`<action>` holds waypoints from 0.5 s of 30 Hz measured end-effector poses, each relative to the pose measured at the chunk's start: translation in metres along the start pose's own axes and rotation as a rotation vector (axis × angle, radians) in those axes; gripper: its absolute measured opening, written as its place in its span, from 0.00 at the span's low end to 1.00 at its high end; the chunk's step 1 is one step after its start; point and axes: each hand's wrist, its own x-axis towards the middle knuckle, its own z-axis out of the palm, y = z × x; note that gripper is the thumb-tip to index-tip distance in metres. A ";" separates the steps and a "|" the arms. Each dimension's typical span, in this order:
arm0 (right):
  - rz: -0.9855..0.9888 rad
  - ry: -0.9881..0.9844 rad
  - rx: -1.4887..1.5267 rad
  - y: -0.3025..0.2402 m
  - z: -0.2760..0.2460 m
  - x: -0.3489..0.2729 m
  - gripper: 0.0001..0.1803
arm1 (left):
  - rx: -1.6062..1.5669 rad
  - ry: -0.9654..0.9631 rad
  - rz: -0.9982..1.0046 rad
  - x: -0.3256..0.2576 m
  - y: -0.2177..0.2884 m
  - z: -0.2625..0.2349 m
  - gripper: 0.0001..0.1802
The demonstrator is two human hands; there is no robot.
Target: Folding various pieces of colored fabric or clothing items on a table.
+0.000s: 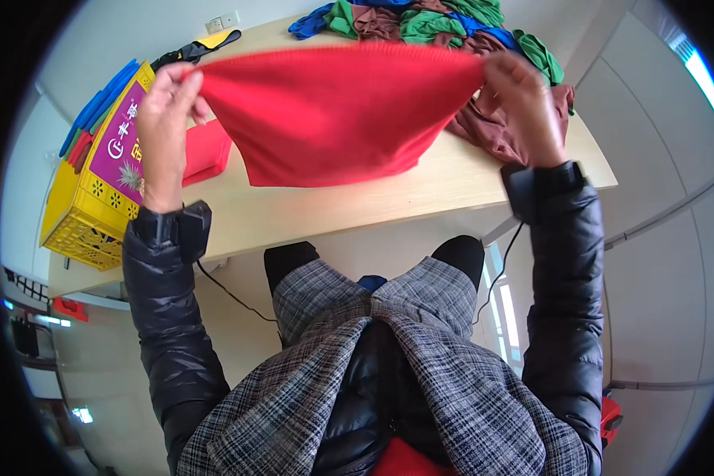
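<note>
A red cloth (333,111) is stretched out above the light wooden table (357,210). My left hand (165,119) pinches its left corner, and my right hand (523,99) grips its right corner. The cloth hangs down in a curve between both hands. Under its left side lies a folded red cloth (208,151) flat on the table. Both forearms, in black padded sleeves, come up from below.
A heap of green, blue and brown cloths (452,32) lies at the table's far right. A yellow plastic crate (95,190) with a purple panel stands at the left edge, with coloured flat pieces behind it. A black and yellow tool (198,47) lies at the back.
</note>
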 end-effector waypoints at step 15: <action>-0.189 -0.020 -0.271 -0.011 -0.030 0.066 0.11 | 0.008 -0.083 -0.049 0.039 -0.025 -0.018 0.12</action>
